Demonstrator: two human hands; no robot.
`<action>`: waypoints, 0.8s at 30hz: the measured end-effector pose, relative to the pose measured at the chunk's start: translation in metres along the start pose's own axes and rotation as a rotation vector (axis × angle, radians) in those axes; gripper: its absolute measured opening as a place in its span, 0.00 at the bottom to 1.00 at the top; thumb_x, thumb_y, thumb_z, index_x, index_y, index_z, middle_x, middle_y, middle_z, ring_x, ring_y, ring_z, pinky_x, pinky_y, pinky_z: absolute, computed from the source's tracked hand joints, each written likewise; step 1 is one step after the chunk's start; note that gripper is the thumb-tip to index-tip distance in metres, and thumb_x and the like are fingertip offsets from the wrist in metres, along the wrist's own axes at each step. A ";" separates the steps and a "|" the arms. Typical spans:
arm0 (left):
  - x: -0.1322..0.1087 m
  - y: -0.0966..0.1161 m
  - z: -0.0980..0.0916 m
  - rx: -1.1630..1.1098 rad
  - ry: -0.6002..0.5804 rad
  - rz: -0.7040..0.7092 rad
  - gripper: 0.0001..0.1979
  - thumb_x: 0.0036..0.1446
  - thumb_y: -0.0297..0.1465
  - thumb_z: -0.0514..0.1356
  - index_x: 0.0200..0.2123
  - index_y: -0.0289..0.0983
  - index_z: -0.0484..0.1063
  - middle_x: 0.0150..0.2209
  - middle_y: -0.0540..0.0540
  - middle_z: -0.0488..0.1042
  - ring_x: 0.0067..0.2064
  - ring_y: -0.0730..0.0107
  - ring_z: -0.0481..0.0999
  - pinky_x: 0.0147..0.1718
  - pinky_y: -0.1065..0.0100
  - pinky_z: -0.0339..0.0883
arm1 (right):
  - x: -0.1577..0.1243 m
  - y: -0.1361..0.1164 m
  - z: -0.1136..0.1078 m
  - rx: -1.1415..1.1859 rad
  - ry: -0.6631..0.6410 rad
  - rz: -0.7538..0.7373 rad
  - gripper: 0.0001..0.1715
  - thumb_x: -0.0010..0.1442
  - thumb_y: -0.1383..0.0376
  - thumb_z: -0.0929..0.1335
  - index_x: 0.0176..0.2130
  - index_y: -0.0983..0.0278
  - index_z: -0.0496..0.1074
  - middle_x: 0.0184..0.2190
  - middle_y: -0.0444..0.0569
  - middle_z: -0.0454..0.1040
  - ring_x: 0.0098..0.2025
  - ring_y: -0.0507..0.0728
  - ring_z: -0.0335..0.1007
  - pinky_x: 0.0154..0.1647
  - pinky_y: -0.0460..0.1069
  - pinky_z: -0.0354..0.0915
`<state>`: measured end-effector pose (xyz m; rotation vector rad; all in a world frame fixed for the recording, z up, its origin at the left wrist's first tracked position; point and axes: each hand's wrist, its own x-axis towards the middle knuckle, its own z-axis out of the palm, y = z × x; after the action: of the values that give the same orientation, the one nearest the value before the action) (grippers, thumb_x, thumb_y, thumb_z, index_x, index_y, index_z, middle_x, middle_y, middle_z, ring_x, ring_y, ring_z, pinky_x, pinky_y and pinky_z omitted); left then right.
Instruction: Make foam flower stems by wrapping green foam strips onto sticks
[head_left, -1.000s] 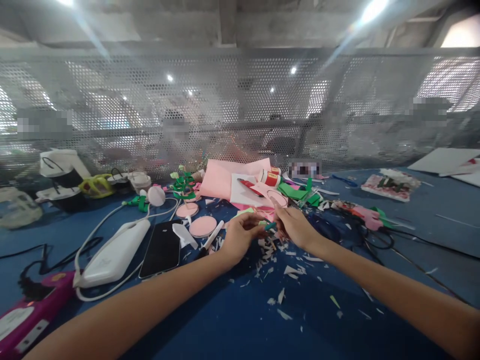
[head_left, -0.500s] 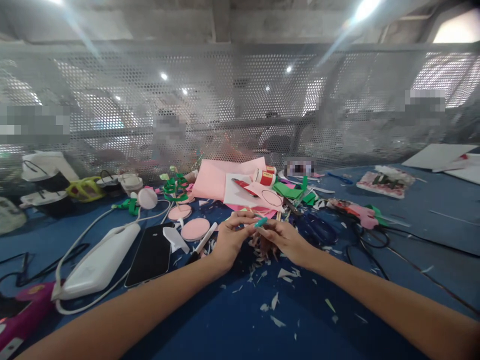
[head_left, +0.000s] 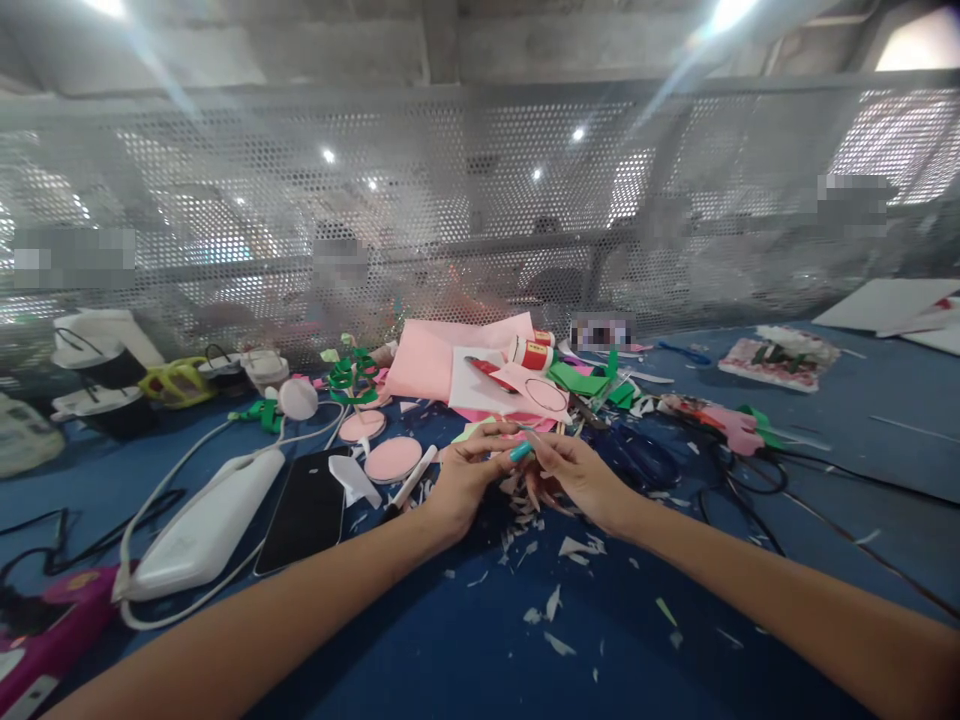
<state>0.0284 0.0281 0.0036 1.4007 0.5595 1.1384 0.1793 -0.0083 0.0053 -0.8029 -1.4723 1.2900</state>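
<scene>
Over the middle of the table, my left hand (head_left: 466,482) pinches a small teal roll (head_left: 521,452), probably of paper, between thumb and fingers. My right hand (head_left: 583,482) meets it from the other side, its thumb and forefinger closed at the roll's right end; a thin pale strip seems to run between the fingertips. Under the hands lie scattered paper scraps (head_left: 525,505). Just beyond them is a pile of pink sheets (head_left: 427,360) with a white sheet and red-and-white containers (head_left: 531,352). A round pink disc (head_left: 393,459) lies left of my left hand.
On the left are a dark phone (head_left: 306,510), a white power bank (head_left: 206,525) with a looping cable and a magenta power strip (head_left: 67,630). A green paper plant (head_left: 354,380) stands behind. Black cables (head_left: 739,500) cross the right, and a perforated metal panel (head_left: 465,220) rises at the back.
Both hands stay close together over the table. The teal roll has tilted slightly, and the right fingers have shifted around its end. The whole view has shifted a little.
</scene>
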 end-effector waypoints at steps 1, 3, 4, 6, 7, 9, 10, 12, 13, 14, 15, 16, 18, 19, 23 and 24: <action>0.000 0.000 0.000 -0.006 0.006 -0.003 0.07 0.42 0.34 0.68 0.28 0.40 0.79 0.43 0.43 0.72 0.46 0.61 0.70 0.46 0.62 0.66 | 0.000 -0.001 -0.001 -0.023 0.011 0.002 0.26 0.53 0.43 0.64 0.29 0.64 0.67 0.16 0.41 0.66 0.13 0.47 0.57 0.11 0.42 0.51; 0.000 0.001 0.001 0.000 0.013 0.004 0.07 0.41 0.34 0.68 0.28 0.40 0.79 0.42 0.44 0.72 0.46 0.62 0.70 0.45 0.62 0.66 | 0.001 -0.001 -0.002 -0.040 0.021 0.006 0.26 0.53 0.43 0.64 0.29 0.64 0.67 0.16 0.42 0.66 0.13 0.48 0.59 0.11 0.43 0.53; -0.001 0.002 0.001 0.016 0.017 0.009 0.08 0.42 0.34 0.68 0.28 0.40 0.79 0.42 0.44 0.72 0.45 0.62 0.71 0.45 0.63 0.66 | 0.001 -0.001 -0.002 -0.033 0.017 0.013 0.27 0.52 0.43 0.64 0.30 0.65 0.67 0.16 0.42 0.67 0.14 0.49 0.60 0.11 0.43 0.54; -0.002 0.003 0.002 0.057 0.024 0.028 0.07 0.42 0.33 0.67 0.29 0.39 0.79 0.42 0.43 0.73 0.45 0.63 0.71 0.46 0.63 0.65 | 0.001 0.001 -0.001 -0.014 0.005 0.028 0.29 0.52 0.42 0.64 0.32 0.65 0.68 0.17 0.42 0.68 0.14 0.49 0.61 0.11 0.43 0.54; -0.002 0.004 0.002 0.075 0.022 0.039 0.07 0.43 0.33 0.67 0.29 0.40 0.80 0.42 0.44 0.73 0.45 0.63 0.71 0.46 0.63 0.65 | 0.001 0.001 0.000 -0.009 -0.001 0.034 0.29 0.52 0.42 0.63 0.34 0.65 0.69 0.17 0.43 0.68 0.14 0.49 0.60 0.11 0.43 0.54; -0.003 0.006 0.003 0.097 0.010 0.060 0.06 0.44 0.31 0.66 0.29 0.40 0.80 0.41 0.44 0.73 0.45 0.64 0.71 0.48 0.64 0.64 | 0.001 0.002 0.001 -0.006 0.002 0.044 0.29 0.53 0.43 0.63 0.37 0.66 0.69 0.17 0.42 0.68 0.13 0.48 0.59 0.11 0.42 0.53; -0.003 0.007 0.004 0.104 0.003 0.067 0.06 0.44 0.31 0.66 0.29 0.40 0.80 0.40 0.44 0.74 0.46 0.64 0.71 0.48 0.63 0.63 | 0.000 0.001 0.002 -0.005 0.010 0.047 0.29 0.54 0.44 0.63 0.37 0.66 0.70 0.16 0.42 0.68 0.13 0.47 0.58 0.11 0.42 0.53; -0.004 0.010 0.005 0.110 -0.014 0.072 0.05 0.45 0.31 0.65 0.29 0.40 0.80 0.40 0.45 0.74 0.46 0.63 0.71 0.50 0.62 0.62 | 0.000 -0.001 0.003 0.003 0.026 0.051 0.27 0.54 0.45 0.64 0.36 0.66 0.70 0.16 0.41 0.67 0.12 0.47 0.57 0.11 0.42 0.53; -0.005 0.011 0.006 0.110 -0.021 0.074 0.04 0.46 0.31 0.65 0.29 0.41 0.80 0.40 0.45 0.75 0.47 0.62 0.71 0.50 0.61 0.62 | 0.000 -0.002 0.003 0.007 0.032 0.050 0.26 0.53 0.45 0.65 0.34 0.66 0.70 0.16 0.41 0.67 0.12 0.47 0.57 0.11 0.42 0.52; -0.005 0.012 0.006 0.110 -0.030 0.075 0.04 0.46 0.31 0.65 0.29 0.41 0.80 0.40 0.45 0.75 0.48 0.61 0.70 0.51 0.60 0.61 | 0.000 -0.003 0.003 0.010 0.035 0.046 0.25 0.53 0.45 0.65 0.32 0.65 0.69 0.16 0.41 0.67 0.12 0.47 0.57 0.10 0.42 0.52; -0.005 0.013 0.007 0.110 -0.039 0.075 0.04 0.46 0.31 0.65 0.29 0.41 0.80 0.41 0.45 0.75 0.49 0.60 0.70 0.52 0.60 0.60 | 0.000 -0.003 0.002 0.012 0.037 0.040 0.25 0.53 0.45 0.65 0.30 0.65 0.69 0.16 0.41 0.67 0.12 0.48 0.58 0.10 0.43 0.52; -0.005 0.013 0.007 0.112 -0.045 0.074 0.04 0.46 0.31 0.65 0.29 0.41 0.80 0.41 0.45 0.75 0.49 0.59 0.69 0.52 0.59 0.60 | 0.000 -0.003 0.002 0.011 0.036 0.035 0.25 0.52 0.45 0.65 0.29 0.65 0.68 0.16 0.41 0.67 0.12 0.48 0.58 0.10 0.43 0.52; -0.005 0.013 0.007 0.122 -0.046 0.066 0.05 0.47 0.31 0.65 0.29 0.39 0.79 0.43 0.44 0.75 0.50 0.58 0.69 0.52 0.60 0.59 | 0.001 -0.003 0.001 0.000 0.025 0.032 0.25 0.52 0.44 0.65 0.29 0.64 0.67 0.15 0.41 0.67 0.12 0.48 0.58 0.10 0.43 0.51; -0.004 0.013 0.006 0.132 -0.044 0.063 0.06 0.47 0.32 0.64 0.30 0.39 0.79 0.44 0.44 0.74 0.51 0.58 0.68 0.52 0.60 0.59 | 0.001 -0.003 0.000 -0.011 0.021 0.033 0.25 0.52 0.44 0.65 0.29 0.64 0.66 0.15 0.41 0.67 0.11 0.48 0.57 0.10 0.43 0.51; -0.005 0.011 0.005 0.212 0.011 0.080 0.14 0.51 0.34 0.61 0.42 0.39 0.75 0.45 0.44 0.72 0.49 0.62 0.68 0.48 0.65 0.61 | 0.000 -0.002 -0.004 -0.137 0.078 0.012 0.25 0.51 0.44 0.66 0.28 0.63 0.64 0.15 0.41 0.67 0.11 0.48 0.57 0.11 0.43 0.51; -0.007 0.010 0.005 0.244 0.050 0.095 0.15 0.52 0.34 0.60 0.45 0.40 0.72 0.45 0.44 0.72 0.47 0.64 0.69 0.46 0.66 0.62 | -0.001 -0.002 -0.005 -0.183 0.105 -0.010 0.25 0.50 0.44 0.66 0.28 0.63 0.64 0.15 0.41 0.67 0.12 0.49 0.58 0.12 0.44 0.52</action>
<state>0.0271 0.0183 0.0114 1.6249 0.6922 1.2145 0.1843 -0.0079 0.0072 -0.9672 -1.5228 1.0998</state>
